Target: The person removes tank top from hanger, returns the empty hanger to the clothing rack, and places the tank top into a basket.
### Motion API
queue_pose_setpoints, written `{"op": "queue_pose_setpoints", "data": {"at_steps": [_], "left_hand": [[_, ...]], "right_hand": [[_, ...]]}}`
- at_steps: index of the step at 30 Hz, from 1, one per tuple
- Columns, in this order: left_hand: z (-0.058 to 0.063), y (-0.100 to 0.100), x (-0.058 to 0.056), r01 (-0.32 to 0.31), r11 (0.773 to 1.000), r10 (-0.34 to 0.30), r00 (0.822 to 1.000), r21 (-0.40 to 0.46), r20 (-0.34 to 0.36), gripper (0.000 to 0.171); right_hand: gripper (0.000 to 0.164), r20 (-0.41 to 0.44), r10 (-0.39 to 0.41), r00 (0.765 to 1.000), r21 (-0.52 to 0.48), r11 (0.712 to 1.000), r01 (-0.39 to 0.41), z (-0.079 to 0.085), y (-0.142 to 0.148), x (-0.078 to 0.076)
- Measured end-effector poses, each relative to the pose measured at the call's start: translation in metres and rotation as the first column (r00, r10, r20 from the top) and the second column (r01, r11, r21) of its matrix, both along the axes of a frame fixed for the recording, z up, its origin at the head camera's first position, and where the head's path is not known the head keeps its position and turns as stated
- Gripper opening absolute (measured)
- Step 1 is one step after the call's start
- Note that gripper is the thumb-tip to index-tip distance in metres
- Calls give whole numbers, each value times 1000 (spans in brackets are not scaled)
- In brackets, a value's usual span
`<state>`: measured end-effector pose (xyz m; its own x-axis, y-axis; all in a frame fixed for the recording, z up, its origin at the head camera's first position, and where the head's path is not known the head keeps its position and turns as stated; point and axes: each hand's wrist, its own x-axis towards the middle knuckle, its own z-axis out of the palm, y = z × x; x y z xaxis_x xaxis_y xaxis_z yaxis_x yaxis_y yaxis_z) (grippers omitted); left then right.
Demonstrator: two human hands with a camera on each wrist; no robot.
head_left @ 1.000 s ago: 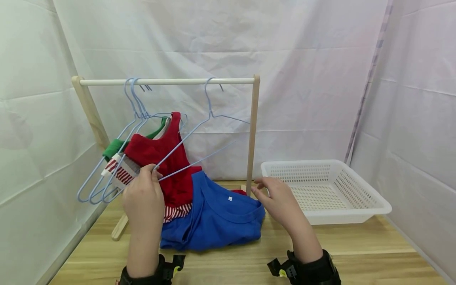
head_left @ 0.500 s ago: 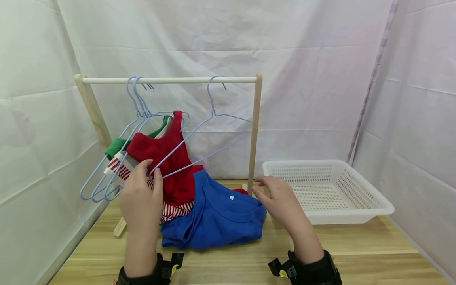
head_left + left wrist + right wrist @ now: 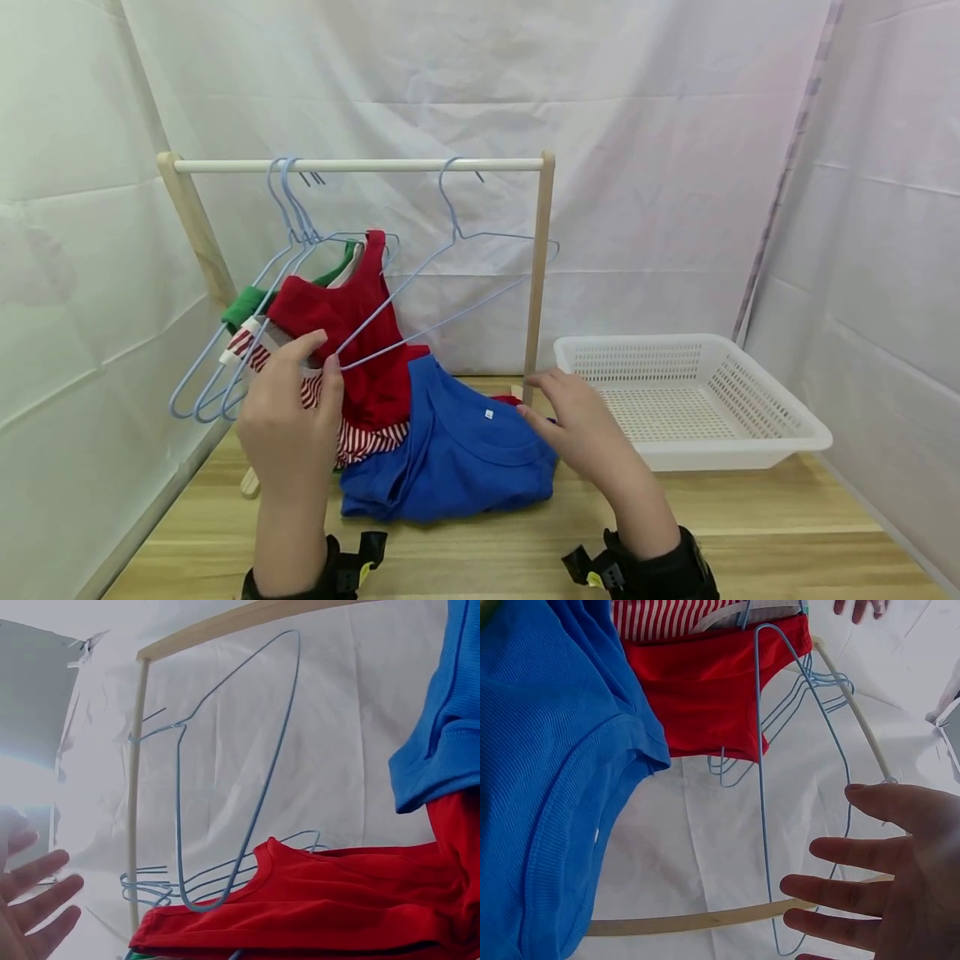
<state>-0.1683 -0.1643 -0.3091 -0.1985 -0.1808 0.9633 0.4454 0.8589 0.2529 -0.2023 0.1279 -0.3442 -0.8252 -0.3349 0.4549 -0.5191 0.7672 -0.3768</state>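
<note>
My left hand (image 3: 288, 417) is raised beside the near end of a bare light-blue wire hanger (image 3: 454, 233), thumb and forefinger apart. In the left wrist view its fingers (image 3: 49, 896) are spread and away from the wire. The hanger hangs by its hook from the white rod (image 3: 375, 165) of a small clothes rack. My right hand (image 3: 581, 425) hovers by the rack's right wooden post (image 3: 538, 275), fingers extended and holding nothing. A blue garment (image 3: 472, 467) with a ribbed neckline lies bunched on the table below, between both hands.
Several hangers cluster at the rod's left, carrying a red sleeveless top (image 3: 337, 325), a green garment (image 3: 243, 307) and a red-and-white striped one (image 3: 251, 348). A white perforated basket (image 3: 735, 454) stands on the wooden table (image 3: 480, 562) at the right. White cloth walls surround it.
My left hand has let go of the bare hanger's near end and drawn slightly left, fingers parting. The hanger has swung a little, its far end now showing past the post.
</note>
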Motion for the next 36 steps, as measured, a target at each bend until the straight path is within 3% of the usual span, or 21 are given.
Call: {"op": "queue_pose_setpoints", "data": {"at_steps": [4, 8, 12, 18, 24, 31, 36], "left_hand": [[3, 3, 4, 60, 992, -60, 998, -114, 4, 30], [4, 5, 7, 120, 971, -99, 989, -209, 105, 25], [2, 4, 6, 150, 950, -93, 973, -273, 212, 23], [-1, 4, 4, 197, 935, -78, 925, -294, 372, 26], [-2, 5, 2, 218, 928, -65, 893, -303, 444, 28], [-4, 7, -3, 255, 912, -36, 830, -321, 557, 30], [-7, 7, -6, 276, 903, -37, 812, -328, 582, 33]], "right_hand": [[39, 29, 20, 999, 32, 999, -21, -6, -6, -3], [37, 51, 55, 997, 66, 996, -58, -15, -14, -8], [39, 82, 86, 993, 101, 990, -94, -25, -24, -13], [43, 138, 96, 986, 176, 977, -120, -40, -36, -21], [46, 199, 83, 977, 223, 966, -128, -52, -44, -26], [50, 253, 70, 965, 269, 953, -140, -61, -49, -30], [56, 302, 60, 952, 280, 948, -148, -65, -51, -31]]}}
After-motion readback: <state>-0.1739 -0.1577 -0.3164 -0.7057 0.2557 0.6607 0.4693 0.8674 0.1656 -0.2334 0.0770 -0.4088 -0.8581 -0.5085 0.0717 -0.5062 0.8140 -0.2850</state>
